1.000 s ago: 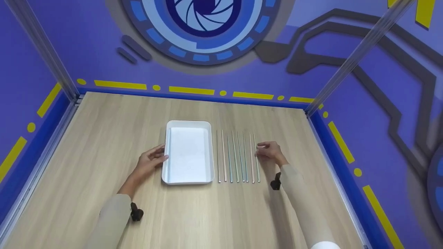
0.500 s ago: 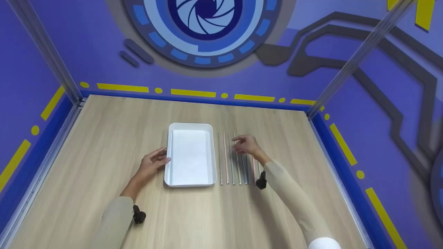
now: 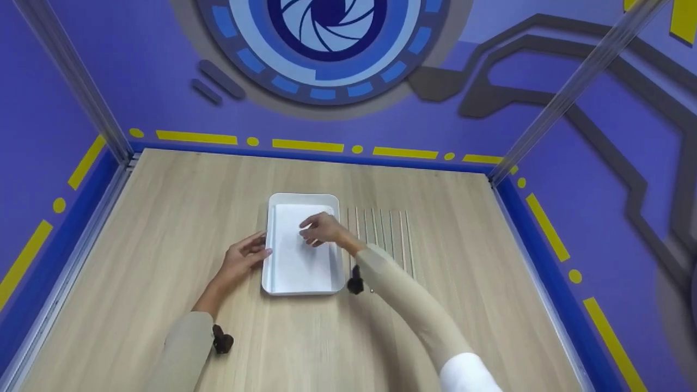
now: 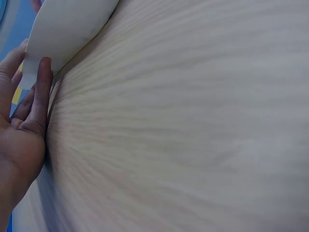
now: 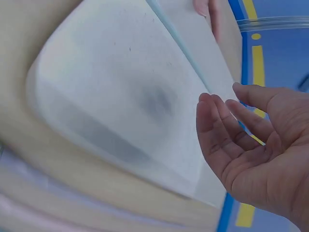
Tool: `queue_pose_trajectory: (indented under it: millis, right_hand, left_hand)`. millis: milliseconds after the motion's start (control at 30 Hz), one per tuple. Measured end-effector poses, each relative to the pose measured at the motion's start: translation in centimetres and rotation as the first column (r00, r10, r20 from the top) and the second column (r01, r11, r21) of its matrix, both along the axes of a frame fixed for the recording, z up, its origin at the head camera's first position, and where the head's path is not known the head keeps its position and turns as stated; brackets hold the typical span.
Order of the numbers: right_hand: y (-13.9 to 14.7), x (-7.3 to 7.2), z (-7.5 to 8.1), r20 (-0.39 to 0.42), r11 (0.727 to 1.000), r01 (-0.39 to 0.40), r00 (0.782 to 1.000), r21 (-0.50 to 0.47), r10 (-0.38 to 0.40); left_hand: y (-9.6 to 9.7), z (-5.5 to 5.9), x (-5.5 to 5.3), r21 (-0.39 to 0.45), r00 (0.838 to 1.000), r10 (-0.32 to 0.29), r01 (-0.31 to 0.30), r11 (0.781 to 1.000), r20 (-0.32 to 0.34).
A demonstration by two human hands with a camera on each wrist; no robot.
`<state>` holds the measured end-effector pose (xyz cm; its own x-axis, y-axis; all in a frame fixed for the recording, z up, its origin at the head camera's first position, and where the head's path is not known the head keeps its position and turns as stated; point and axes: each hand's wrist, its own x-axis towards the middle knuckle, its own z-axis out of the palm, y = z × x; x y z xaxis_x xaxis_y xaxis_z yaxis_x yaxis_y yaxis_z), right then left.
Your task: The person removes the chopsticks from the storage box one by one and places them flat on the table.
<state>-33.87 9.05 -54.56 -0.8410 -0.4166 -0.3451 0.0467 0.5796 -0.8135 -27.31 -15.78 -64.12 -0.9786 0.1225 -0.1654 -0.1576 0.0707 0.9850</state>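
A white tray (image 3: 305, 256) lies on the table in the head view. My left hand (image 3: 246, 258) touches its left side, fingers along the outer wall and thumb at the rim; in the left wrist view those fingers (image 4: 43, 89) look fairly straight against the wall. Over the tray's interior hovers my right hand (image 3: 322, 228). Its fingers are loosely bent and hold nothing, as the right wrist view shows. Along the tray's left inner side runs a pale blue line (image 5: 186, 50); whether it is a stick or an edge I cannot tell.
Several slender metallic sticks (image 3: 401, 234) lie side by side to the right of the tray, partly hidden by my right arm. Behind the wooden table (image 3: 179, 218) stands a blue-purple printed wall (image 3: 136, 65), with side walls left and right.
My right hand has moved left from the rightmost stick, across the row, to above the tray. My left hand has stayed at the tray's side.
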Motion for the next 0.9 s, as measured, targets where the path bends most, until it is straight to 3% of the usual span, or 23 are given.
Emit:
queue_pose_trajectory:
  millis: [167,267,367,600,900]
  right_hand:
    - [-3.2,0.2,-2.5,0.020,0.992,0.128,0.992,-0.002,-0.128]
    - [-5.0,0.7,-3.7,0.016,0.986,0.162,0.987,-0.028,-0.162]
    - [-6.4,1.1,-4.5,-0.007,0.988,0.153,0.988,-0.030,-0.154]
    - [-7.9,1.5,-5.4,-0.107,0.981,0.182,0.979,0.065,-0.175]
    - [-7.9,0.9,-5.3,-0.121,0.963,0.163,0.983,0.215,-0.139]
  left_hand:
    - [0.4,0.2,-0.6,0.039,1.000,-0.018,0.018,0.999,-0.005]
    - [0.3,0.2,-0.4,0.029,1.000,-0.012,0.011,1.000,0.008]
    - [0.1,0.1,-0.3,0.013,1.000,-0.006,0.006,1.000,0.015]
    - [0.0,0.0,0.2,0.041,1.000,-0.010,0.010,0.999,0.001]
    - [0.0,0.0,0.0,0.038,1.000,0.009,-0.010,0.999,0.012]
